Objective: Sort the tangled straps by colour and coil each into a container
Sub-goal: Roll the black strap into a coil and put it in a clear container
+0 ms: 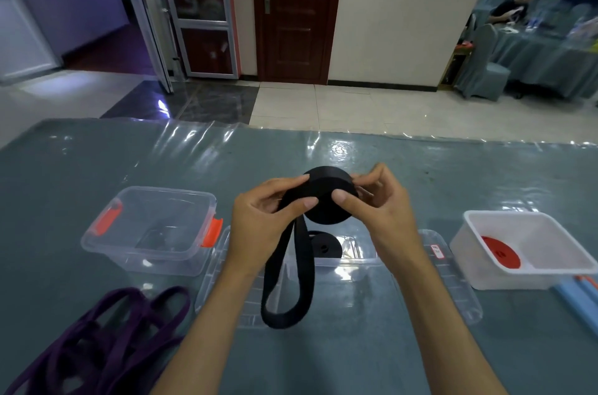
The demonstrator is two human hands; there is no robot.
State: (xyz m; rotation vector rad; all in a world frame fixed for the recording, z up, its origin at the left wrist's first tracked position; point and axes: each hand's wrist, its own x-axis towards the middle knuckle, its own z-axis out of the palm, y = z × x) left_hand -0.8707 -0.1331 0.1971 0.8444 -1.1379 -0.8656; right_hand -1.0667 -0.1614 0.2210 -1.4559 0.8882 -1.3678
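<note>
- Fingers (301, 202) of both my hands pinch a black strap (326, 197), its flat woven coil raised above the table (64, 168).
- Purple strap (97, 339) lies tangled, front left.
- Left hand (259, 220), right hand (382, 207): thumbs facing me.
- Loose tail hangs looped.

Three containers (152, 229) – two black coils (330, 194)

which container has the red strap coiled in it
The white tub on the right; a red coil lies inside. The orange-latched clear box has none.
</note>
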